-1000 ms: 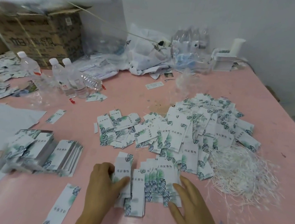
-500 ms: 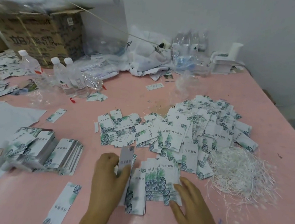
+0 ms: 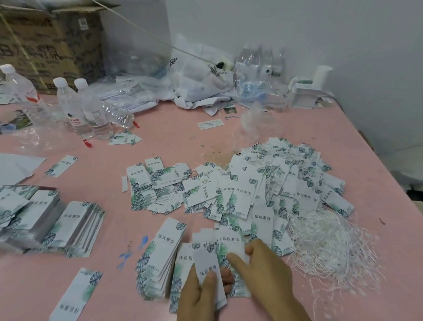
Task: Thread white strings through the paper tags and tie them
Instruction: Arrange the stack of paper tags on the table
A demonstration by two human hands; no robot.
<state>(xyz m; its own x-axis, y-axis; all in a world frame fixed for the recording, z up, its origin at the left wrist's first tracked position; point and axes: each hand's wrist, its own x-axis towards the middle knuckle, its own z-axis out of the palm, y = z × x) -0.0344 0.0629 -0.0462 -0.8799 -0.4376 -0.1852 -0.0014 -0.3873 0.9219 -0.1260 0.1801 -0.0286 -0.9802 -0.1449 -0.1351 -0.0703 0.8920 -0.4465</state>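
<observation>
Head view: left hand (image 3: pixel 201 293) pinches one paper tag (image 3: pixel 208 271) under its thumb, above the near stack (image 3: pixel 162 257); right hand (image 3: pixel 263 271) lies flat, fingers straight, on loose tags. White strings (image 3: pixel 330 248) sit heaped just right, untouched. Held tag shows no string; far pile (image 3: pixel 274 188) seems partly strung. Much remains, I judge
</observation>
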